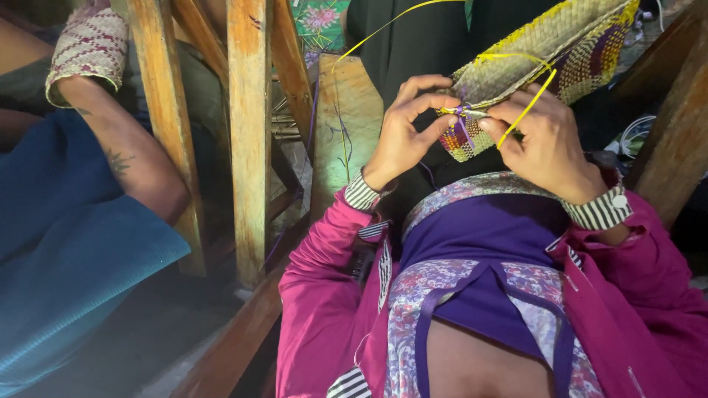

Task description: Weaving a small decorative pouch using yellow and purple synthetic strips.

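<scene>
Pinching at the corner of a woven straw basket (546,44), the left hand (402,133) and right hand (546,140) are closed together on its purple-and-yellow edge; a yellow strip (525,110) is threaded through the right fingers; the basket is held up before the chest, judged light, springy, best gripped at the stiff rim; a wooden post (249,133) stands beside

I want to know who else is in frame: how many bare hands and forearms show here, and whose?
3. The left hand and right hand pinch the woven mat at its corner. One tattooed forearm of another person sits far left; their hands are out of view.
</scene>
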